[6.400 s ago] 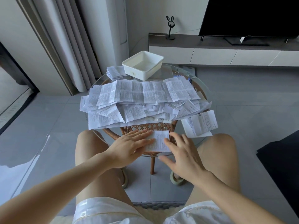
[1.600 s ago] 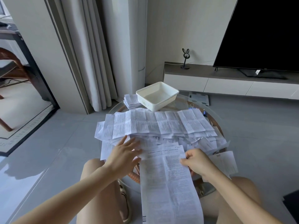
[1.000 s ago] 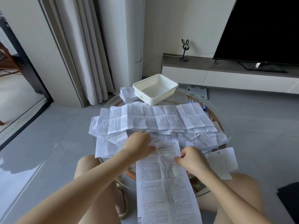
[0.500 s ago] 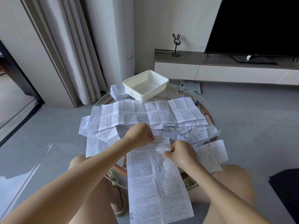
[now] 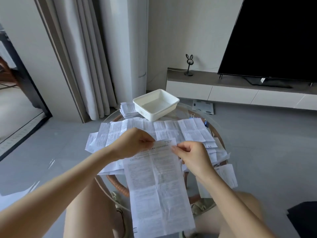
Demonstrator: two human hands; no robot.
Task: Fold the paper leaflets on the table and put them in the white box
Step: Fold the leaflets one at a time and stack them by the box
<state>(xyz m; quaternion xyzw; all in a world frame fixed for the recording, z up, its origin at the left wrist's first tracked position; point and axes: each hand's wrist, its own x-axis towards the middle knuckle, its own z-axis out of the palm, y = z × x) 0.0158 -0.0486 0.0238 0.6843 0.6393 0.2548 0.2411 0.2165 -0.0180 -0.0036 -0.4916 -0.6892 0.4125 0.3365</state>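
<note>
evidently the left hand (image 5: 135, 143) and right hand (image 5: 192, 157) each pinch the top edge of the long leaflet (image 5: 157, 186), at eleven and one o'clock, so it hangs straight for folding, while the white box (image 5: 149, 115) waits at twelve o'clock on the tabletop (image 5: 183, 109).

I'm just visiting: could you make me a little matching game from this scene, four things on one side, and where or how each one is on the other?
Things:
1 white box
2 long leaflet
3 folded stack
4 blue clip

States:
A pinched at its top by left hand and right hand
B near the right rim of the table
C empty, at the table's far side
D just left of the box

Pairs: 1-C, 2-A, 3-D, 4-B
</note>
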